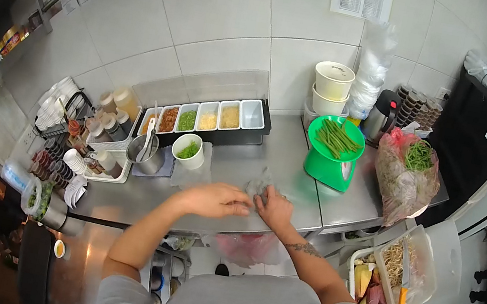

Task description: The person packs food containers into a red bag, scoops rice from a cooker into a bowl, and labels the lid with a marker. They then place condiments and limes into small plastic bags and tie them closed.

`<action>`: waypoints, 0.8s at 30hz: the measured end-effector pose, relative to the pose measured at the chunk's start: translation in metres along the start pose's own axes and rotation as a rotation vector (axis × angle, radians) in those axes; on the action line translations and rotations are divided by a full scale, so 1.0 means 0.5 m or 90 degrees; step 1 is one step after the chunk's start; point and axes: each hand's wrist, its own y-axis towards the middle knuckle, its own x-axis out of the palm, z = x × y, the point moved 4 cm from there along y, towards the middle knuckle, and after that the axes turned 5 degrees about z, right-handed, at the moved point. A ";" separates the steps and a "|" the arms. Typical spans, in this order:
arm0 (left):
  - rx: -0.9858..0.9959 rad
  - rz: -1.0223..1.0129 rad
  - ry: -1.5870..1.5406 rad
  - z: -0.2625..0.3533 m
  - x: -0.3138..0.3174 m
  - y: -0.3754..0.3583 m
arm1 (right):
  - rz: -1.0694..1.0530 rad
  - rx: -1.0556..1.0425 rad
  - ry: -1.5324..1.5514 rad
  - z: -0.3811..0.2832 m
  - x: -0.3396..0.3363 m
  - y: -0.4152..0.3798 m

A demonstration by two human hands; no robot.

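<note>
My right hand [274, 209] is closed on a crumpled, see-through plastic bag [260, 183] at the front of the steel counter [283, 165]. Just left of it, my left hand [222, 201] hovers over the counter's edge, fingers stretched toward the right hand and holding nothing. Behind the left hand, a white tub [187, 160] with chopped greens rests on a folded cloth. Beside that tub stands a metal pot [150, 162] with a ladle in it. A green scale [330, 170] bears long green beans [338, 139] in its pan.
Toppings fill most of a row of white containers [208, 118] at the back. Sauce bottles [113, 122] crowd the left. A pink bag of vegetables [400, 179] sits at right, near a steel jug [382, 116]. Below it, a knife [404, 294] lies across tubs of sprouts.
</note>
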 end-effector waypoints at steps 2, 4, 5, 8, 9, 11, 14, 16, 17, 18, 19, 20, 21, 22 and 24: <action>-0.182 0.055 -0.080 -0.103 0.078 -0.015 | 0.011 -0.001 0.009 0.000 -0.004 0.005; -0.379 0.211 -0.229 -0.173 0.166 -0.051 | 0.005 0.001 -0.001 -0.002 -0.010 0.007; -0.428 0.348 -0.318 -0.198 0.212 -0.072 | 0.003 0.002 -0.007 -0.003 -0.011 0.008; -0.321 0.682 0.116 -0.216 0.289 -0.108 | 0.011 -0.006 0.009 -0.005 -0.009 0.012; -0.308 0.657 0.200 -0.214 0.303 -0.100 | 0.011 -0.008 0.000 -0.003 -0.003 0.013; -0.282 0.599 0.358 -0.183 0.316 -0.082 | 0.009 -0.010 -0.023 0.003 0.006 0.008; -0.265 0.580 0.362 -0.186 0.312 -0.077 | 0.013 -0.008 -0.005 0.006 0.004 0.006; -0.269 0.580 0.363 -0.184 0.312 -0.077 | 0.019 -0.009 -0.007 0.008 0.007 0.005; -0.271 0.578 0.364 -0.183 0.311 -0.079 | 0.023 -0.008 -0.007 0.008 0.009 0.004; -0.274 0.577 0.366 -0.183 0.309 -0.079 | 0.032 -0.013 0.001 0.007 0.010 0.003; -0.277 0.576 0.369 -0.182 0.309 -0.078 | 0.043 -0.018 0.009 0.007 0.008 0.003; -0.279 0.576 0.371 -0.181 0.309 -0.077 | 0.053 -0.023 0.016 0.007 0.006 0.003; -0.274 0.580 0.375 -0.181 0.310 -0.076 | 0.039 -0.017 0.010 0.008 0.006 0.004; -0.271 0.585 0.379 -0.183 0.312 -0.076 | 0.024 -0.012 0.005 0.008 0.005 0.003; -0.270 0.586 0.379 -0.186 0.316 -0.079 | 0.005 -0.006 -0.012 0.009 0.010 0.003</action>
